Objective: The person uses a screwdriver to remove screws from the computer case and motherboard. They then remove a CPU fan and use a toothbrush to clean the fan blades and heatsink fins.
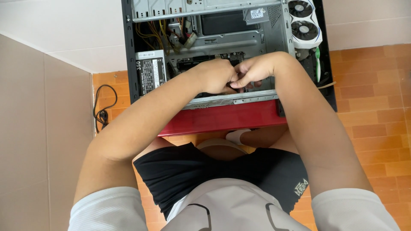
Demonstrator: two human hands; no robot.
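From the head view, we reach both hands into the open computer case (239,100) lying on the tiled floor (368,98). Our left hand (216,76) and right hand (252,70) meet over the motherboard (209,57), fingers pinched on something small that we cannot make out. We should press evenly, clear of the power supply (150,70) cables. A graphics card (305,23) lies at right.

Both hands inside open computer case (231,99), near its front edge. Left hand (216,76) and right hand (253,70) touch, fingers curled together over motherboard (214,57). Power supply (150,72) at left wall; graphics card (305,23) at right edge.
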